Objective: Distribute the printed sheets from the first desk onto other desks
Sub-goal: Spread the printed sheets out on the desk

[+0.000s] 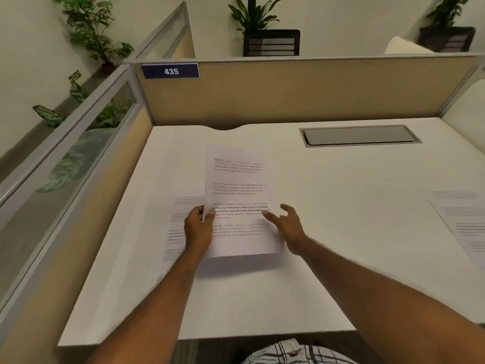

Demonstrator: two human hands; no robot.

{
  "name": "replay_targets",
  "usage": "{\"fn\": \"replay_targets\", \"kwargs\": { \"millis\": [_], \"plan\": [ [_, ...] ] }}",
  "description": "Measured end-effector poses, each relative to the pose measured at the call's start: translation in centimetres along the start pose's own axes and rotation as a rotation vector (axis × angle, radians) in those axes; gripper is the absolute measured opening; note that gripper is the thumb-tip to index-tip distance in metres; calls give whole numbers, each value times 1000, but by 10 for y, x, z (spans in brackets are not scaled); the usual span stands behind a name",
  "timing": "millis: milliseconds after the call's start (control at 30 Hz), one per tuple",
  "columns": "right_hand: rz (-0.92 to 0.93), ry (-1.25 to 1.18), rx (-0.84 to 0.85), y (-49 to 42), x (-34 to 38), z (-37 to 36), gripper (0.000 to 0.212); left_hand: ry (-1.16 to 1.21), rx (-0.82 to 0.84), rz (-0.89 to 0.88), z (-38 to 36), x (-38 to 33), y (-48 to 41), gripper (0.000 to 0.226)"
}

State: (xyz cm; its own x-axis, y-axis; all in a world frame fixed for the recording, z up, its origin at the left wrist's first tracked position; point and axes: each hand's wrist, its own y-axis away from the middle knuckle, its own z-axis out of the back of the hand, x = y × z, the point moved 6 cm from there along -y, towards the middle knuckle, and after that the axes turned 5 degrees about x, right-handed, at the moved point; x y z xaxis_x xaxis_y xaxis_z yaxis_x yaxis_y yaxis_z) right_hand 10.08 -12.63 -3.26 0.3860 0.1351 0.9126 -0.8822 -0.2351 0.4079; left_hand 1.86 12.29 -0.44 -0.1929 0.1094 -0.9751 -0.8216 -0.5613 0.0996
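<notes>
A printed sheet (237, 185) with several text paragraphs is lifted a little above the white desk (328, 232), casting a shadow below it. My left hand (198, 227) pinches its left edge with thumb on top. My right hand (287, 224) is beside the sheet's right edge with fingers spread, its forefinger touching the paper. Under and to the left lies another printed sheet (181, 222) flat on the desk. A third printed sheet (464, 222) lies at the desk's right edge, partly cut off by the frame.
A tan partition (301, 90) with a blue "435" label (170, 71) closes the back of the desk; a glass-topped partition (78, 143) runs along the left. A grey cable hatch (359, 135) is set in the desktop at back right. Potted plants stand behind.
</notes>
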Motion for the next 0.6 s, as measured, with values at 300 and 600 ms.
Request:
{"fn": "replay_targets", "kwargs": {
  "millis": [300, 600],
  "plan": [
    [128, -65, -252, 36, -9, 139, 30, -60, 318, 6, -128, -9, 29, 26],
    [99, -7, -355, 67, -28, 288, 26, -49, 494, 70, -248, -10, 77, 56]
  ]
}}
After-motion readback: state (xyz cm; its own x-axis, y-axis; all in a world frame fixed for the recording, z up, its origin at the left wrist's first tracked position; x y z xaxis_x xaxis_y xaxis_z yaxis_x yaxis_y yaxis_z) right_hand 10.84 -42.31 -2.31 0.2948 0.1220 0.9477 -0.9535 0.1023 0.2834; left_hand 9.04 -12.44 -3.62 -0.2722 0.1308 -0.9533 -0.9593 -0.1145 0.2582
